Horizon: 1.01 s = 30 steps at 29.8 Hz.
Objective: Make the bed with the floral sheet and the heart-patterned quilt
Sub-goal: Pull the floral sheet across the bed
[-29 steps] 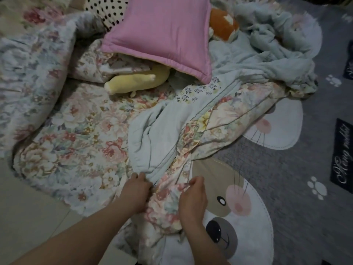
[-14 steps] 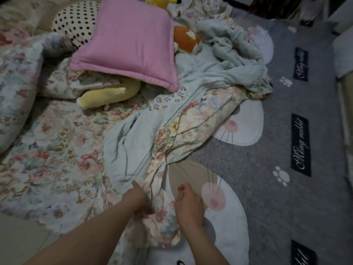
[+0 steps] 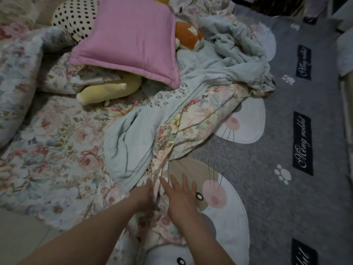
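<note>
Over one floral sheet (image 3: 198,115) hang left hand (image 3: 144,195) and splayed right hand (image 3: 181,197).

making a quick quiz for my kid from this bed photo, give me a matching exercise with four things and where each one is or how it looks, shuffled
Things:
1. pink cushion
2. yellow plush toy
3. polka-dot pillow
4. right hand

Descriptions:
A. fingers straight and spread, at the near edge of the bedding
B. far end hidden under a cushion
C. top left, partly behind a cushion
D. top middle, resting over a plush toy

Pairs: 1-D, 2-B, 3-C, 4-A
</note>
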### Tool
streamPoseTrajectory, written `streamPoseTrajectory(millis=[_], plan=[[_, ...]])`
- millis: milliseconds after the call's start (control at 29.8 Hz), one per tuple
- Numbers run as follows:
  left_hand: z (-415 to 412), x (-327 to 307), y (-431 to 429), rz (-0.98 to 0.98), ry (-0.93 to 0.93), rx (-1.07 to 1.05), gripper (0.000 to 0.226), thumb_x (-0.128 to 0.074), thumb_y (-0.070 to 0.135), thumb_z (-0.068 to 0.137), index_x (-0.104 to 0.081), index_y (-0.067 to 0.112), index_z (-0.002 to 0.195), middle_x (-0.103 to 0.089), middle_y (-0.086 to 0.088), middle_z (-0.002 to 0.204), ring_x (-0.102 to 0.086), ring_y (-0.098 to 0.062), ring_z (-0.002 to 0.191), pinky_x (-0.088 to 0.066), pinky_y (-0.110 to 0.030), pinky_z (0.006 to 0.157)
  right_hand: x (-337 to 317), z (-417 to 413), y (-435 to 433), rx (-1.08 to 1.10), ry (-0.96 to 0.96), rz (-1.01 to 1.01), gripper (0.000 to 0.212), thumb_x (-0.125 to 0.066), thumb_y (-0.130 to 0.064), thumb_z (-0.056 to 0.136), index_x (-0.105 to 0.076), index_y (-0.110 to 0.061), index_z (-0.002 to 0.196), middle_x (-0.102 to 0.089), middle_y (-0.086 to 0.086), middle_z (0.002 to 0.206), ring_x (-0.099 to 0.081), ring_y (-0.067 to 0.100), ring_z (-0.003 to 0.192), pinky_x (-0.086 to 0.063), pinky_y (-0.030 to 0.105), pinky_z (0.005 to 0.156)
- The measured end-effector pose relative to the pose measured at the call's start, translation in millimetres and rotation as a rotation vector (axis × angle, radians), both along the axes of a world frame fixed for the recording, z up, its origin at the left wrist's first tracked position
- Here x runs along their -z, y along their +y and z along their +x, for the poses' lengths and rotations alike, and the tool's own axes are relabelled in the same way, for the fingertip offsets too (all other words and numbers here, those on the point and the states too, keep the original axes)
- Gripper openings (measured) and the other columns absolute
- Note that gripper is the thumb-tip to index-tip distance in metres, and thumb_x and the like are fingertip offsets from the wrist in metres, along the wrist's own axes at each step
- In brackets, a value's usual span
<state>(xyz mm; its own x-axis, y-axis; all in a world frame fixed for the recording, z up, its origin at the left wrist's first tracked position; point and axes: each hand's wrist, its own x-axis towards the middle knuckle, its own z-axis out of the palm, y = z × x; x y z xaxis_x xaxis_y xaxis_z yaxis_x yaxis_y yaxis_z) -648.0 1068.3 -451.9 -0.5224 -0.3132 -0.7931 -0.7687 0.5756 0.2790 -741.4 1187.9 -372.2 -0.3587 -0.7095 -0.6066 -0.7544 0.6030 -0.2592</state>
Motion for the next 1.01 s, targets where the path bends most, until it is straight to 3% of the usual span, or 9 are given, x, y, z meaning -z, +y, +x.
streamPoseTrajectory(millis=[67, 134, 268, 436, 570, 670, 771, 905, 1006], plan=[[-1, -7, 1, 0.016, 0.041, 0.021, 0.025, -0.068, 0.038, 0.083, -0.065, 0.018, 0.098, -0.067, -0.004, 0.092, -0.063, -0.022, 0.091, -0.041, -0.025, 0.068, 3, 3, -5, -0.024, 0.026, -0.003, 0.095, -0.049, 0.001, 0.089, 0.003, -0.042, 0.155, 0.004, -0.001, 0.165, 0.015, 0.033, 0.150, 0.012, 0.058, 0.117], [-3, -9, 2, 0.024, 0.119, -0.026, 0.033, -0.063, 0.032, 0.088, -0.045, 0.021, 0.063, -0.051, 0.002, 0.064, -0.054, -0.017, 0.070, -0.031, -0.025, 0.053, 7, 7, -8, 0.014, 0.022, 0.001, 0.092, -0.047, -0.002, 0.091, 0.006, -0.040, 0.155, 0.002, 0.001, 0.165, 0.011, 0.032, 0.150, 0.007, 0.057, 0.118], [-15, -20, 6, 0.163, 0.312, -0.431, 0.022, -0.049, 0.035, 0.100, -0.059, 0.016, 0.103, -0.068, -0.006, 0.092, -0.061, -0.020, 0.079, -0.043, -0.028, 0.064, 13, 17, -9, 0.158, -0.010, -0.051, 0.089, -0.052, -0.028, 0.092, 0.011, -0.034, 0.154, -0.022, 0.006, 0.158, -0.024, 0.031, 0.143, -0.022, 0.054, 0.113], [-48, -48, 5, 0.646, 0.510, -0.967, 0.065, -0.043, -0.004, 0.098, -0.030, 0.037, 0.147, -0.067, -0.004, 0.104, -0.067, -0.021, 0.080, -0.056, -0.033, 0.065, 6, 22, -3, 0.398, -0.053, -0.176, 0.096, -0.061, -0.036, 0.089, 0.009, -0.031, 0.153, -0.033, 0.003, 0.147, -0.052, 0.027, 0.121, -0.049, 0.041, 0.091], [-67, -60, -14, 0.319, 0.484, -0.219, 0.060, -0.042, -0.018, 0.086, -0.059, 0.014, 0.134, -0.060, -0.007, 0.120, -0.065, -0.023, 0.098, -0.047, -0.015, 0.076, -8, -2, 3, 0.635, 0.077, -0.228, 0.042, -0.046, -0.012, 0.097, -0.041, -0.027, 0.135, -0.060, 0.002, 0.121, -0.060, 0.026, 0.110, -0.045, 0.037, 0.087], [-81, -61, -38, -0.185, 0.445, 0.387, 0.028, -0.069, 0.015, 0.087, -0.073, 0.020, 0.114, -0.057, -0.008, 0.117, -0.051, -0.029, 0.113, -0.043, -0.031, 0.091, -26, -16, 21, 0.608, 0.112, -0.322, 0.021, -0.044, -0.017, 0.098, -0.061, -0.024, 0.108, -0.066, 0.000, 0.101, -0.061, 0.023, 0.097, -0.048, 0.038, 0.082], [-110, -76, -45, -0.326, 0.572, 0.437, 0.016, -0.071, 0.023, 0.087, -0.076, 0.015, 0.100, -0.057, -0.014, 0.126, -0.044, -0.037, 0.127, -0.038, -0.038, 0.104, -56, -31, 54, 0.612, 0.116, -0.435, 0.026, -0.049, -0.049, 0.098, -0.060, -0.028, 0.109, -0.064, -0.009, 0.099, -0.060, 0.013, 0.092, -0.046, 0.031, 0.074], [-157, -121, -54, -0.370, 0.580, 0.249, 0.017, -0.054, 0.014, 0.096, -0.067, 0.016, 0.108, -0.067, -0.013, 0.105, -0.062, -0.029, 0.094, -0.040, -0.029, 0.073, -89, -48, 101, 0.523, 0.113, -0.172, 0.084, -0.033, -0.096, 0.064, -0.055, -0.030, 0.110, -0.060, -0.008, 0.106, -0.060, 0.016, 0.098, -0.039, 0.031, 0.071], [-192, -158, -56, -0.435, 0.628, 0.225, 0.023, -0.056, 0.010, 0.092, -0.070, 0.016, 0.109, -0.065, -0.014, 0.109, -0.061, -0.032, 0.096, -0.042, -0.030, 0.074, -107, -52, 133, 0.483, 0.096, -0.090, 0.060, -0.051, -0.077, 0.078, -0.057, -0.025, 0.107, -0.062, -0.005, 0.094, -0.060, 0.016, 0.091, -0.032, 0.030, 0.060]])
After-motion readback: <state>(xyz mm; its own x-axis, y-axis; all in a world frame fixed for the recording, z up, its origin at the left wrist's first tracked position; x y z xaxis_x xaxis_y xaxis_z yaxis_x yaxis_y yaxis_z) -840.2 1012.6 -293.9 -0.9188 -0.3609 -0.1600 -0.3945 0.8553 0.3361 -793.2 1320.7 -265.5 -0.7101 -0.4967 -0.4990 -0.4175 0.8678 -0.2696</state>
